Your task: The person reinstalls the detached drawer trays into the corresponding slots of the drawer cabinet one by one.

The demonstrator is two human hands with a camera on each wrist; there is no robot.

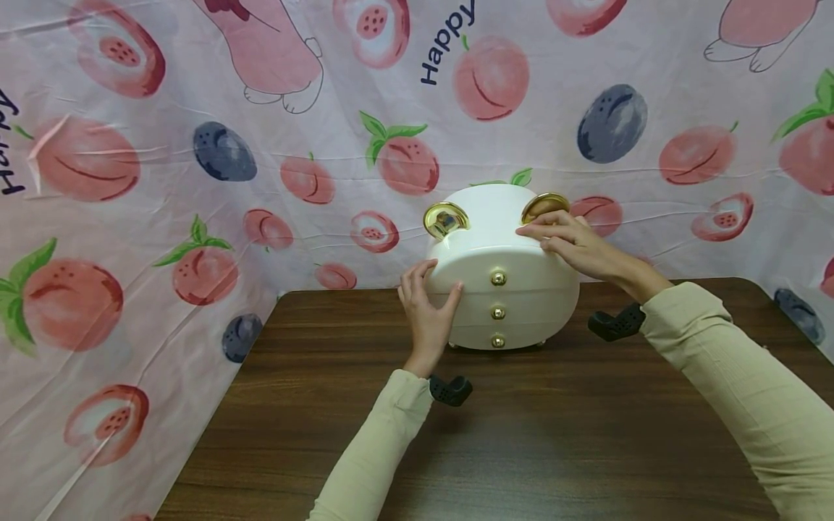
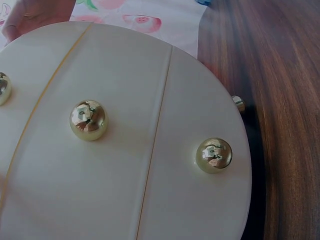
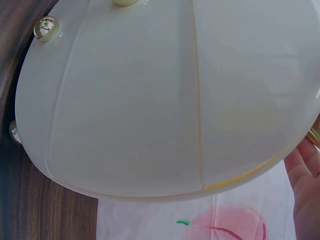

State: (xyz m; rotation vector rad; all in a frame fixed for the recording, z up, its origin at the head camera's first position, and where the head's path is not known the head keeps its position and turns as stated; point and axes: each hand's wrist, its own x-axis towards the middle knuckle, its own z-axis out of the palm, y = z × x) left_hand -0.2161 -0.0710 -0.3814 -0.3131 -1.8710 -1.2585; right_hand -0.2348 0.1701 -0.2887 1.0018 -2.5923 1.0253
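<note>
A glossy white rounded drawer box (image 1: pixel 476 311) stands upright on small feet, with three gold knobs (image 1: pixel 498 312) down its front. Two gold ear-shaped discs (image 1: pixel 446 219) sit on its top. My left hand (image 1: pixel 426 311) rests on the upper left edge, fingers spread along the side and thumb on the front. At the right ear, my right hand (image 1: pixel 573 242) touches the top edge with fairly straight fingers. Its fingers (image 3: pixel 305 165) appear beside a gold edge in the right wrist view. Seams (image 2: pixel 155 130) run between the drawers.
A dark wood-grain table (image 1: pixel 365 347) carries the box near its back edge. Behind and to the left hangs a pink-and-white fruit-print cloth (image 1: pixel 293 116). Black wrist mounts (image 1: pixel 449 391) jut out below both sleeves.
</note>
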